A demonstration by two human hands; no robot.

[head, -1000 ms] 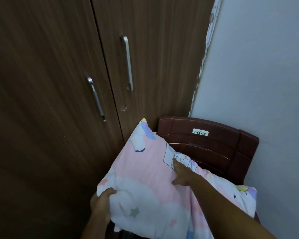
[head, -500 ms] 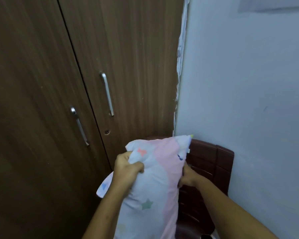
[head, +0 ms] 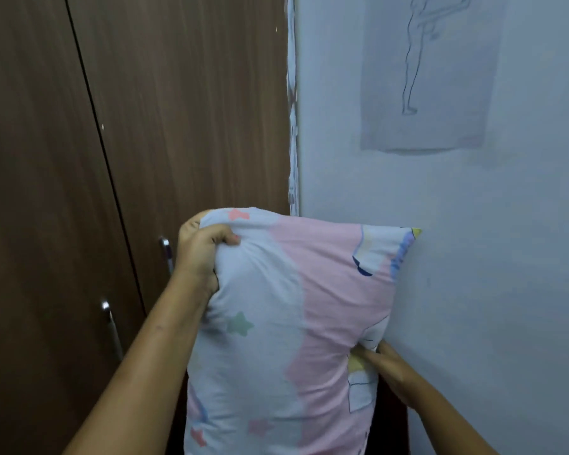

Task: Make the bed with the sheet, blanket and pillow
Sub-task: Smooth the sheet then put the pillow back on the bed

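— What has been changed?
— The pillow [head: 293, 323] has been lifted off the chair and is now held upright in the air, close in front. Its top left corner is gripped by the left hand [head: 204, 254], and its lower right edge is pinched by the right hand [head: 388, 372].
— And beyond it?
— Only the wardrobe [head: 145, 126] and the wall [head: 506, 257] are seen; no bed is shown.
— The meaning?
— The pillow is judged collected, yet to be carried to the bed.

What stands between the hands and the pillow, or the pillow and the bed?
Nothing visible: the left hand grips the pillow at its top corner, the right hand holds its right edge. The bed is out of view, so that path is unknown.
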